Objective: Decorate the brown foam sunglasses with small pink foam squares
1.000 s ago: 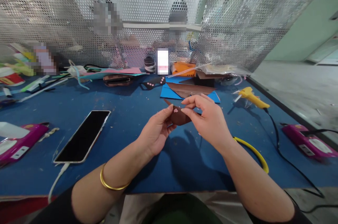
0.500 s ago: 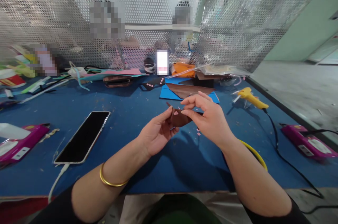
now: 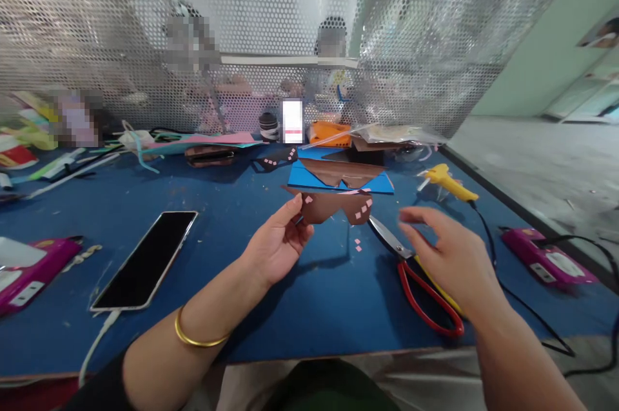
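Brown paper cutout [image 3: 333,206] pinched between left fingers [image 3: 294,208].

1. The left hand [image 3: 278,246] pinches one end of a brown paper cutout [image 3: 333,206] dotted with small pink squares, held just above the blue table [image 3: 217,308].
2. The right hand [image 3: 447,253] hovers, fingers spread and blurred, over red-handled scissors [image 3: 389,240].
3. A dark phone [image 3: 145,260] lies to the left, cable attached.
4. A yellow glue gun [image 3: 447,180] lies to the right.

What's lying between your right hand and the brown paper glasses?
Head view: between the right hand and brown paper glasses lie scissors and pink paper bits.
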Tool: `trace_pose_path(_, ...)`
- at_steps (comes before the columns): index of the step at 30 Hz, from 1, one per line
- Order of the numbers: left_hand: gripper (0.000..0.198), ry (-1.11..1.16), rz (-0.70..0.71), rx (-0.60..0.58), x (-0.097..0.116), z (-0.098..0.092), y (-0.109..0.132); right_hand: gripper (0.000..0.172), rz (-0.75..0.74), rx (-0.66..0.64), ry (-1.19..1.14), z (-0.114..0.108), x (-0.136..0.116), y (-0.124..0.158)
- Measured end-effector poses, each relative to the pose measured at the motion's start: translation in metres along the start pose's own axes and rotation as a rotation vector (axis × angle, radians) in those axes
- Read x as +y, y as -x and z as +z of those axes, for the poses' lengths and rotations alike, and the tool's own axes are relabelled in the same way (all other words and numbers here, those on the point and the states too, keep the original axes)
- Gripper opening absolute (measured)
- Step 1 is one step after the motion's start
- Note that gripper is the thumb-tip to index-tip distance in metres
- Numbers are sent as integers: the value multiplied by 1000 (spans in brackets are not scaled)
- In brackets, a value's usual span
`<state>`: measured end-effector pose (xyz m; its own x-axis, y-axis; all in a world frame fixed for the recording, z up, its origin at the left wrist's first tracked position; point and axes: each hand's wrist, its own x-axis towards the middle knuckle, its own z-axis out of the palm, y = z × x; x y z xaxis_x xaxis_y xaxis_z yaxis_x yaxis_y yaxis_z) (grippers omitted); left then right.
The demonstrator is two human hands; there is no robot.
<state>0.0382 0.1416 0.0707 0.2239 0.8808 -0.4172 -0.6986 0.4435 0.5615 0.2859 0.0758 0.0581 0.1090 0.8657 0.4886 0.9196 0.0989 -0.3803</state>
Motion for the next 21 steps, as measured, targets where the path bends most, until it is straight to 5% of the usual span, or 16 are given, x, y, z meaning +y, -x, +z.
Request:
trace_pose_path(4, 11, 25, 42, 23, 3, 3, 0, 29, 87, -117, 42, -1, 34, 31)
trace_pose_path(10, 17, 26, 105, 49, 8, 2, -5, 28, 60, -141, 45, 0, 41, 42)
trace_pose_path(15, 19, 16, 103, 77, 8, 2, -7, 36, 160, 37, 386, -7, 61, -17)
trace_pose_path(17, 21, 23, 94, 66, 7, 3, -6, 43, 238, -41, 610, -6, 76, -48)
trace_pose_path(21, 20, 46, 80, 65, 8, 2, -4, 35, 284, -154, 654, 3, 104, -89)
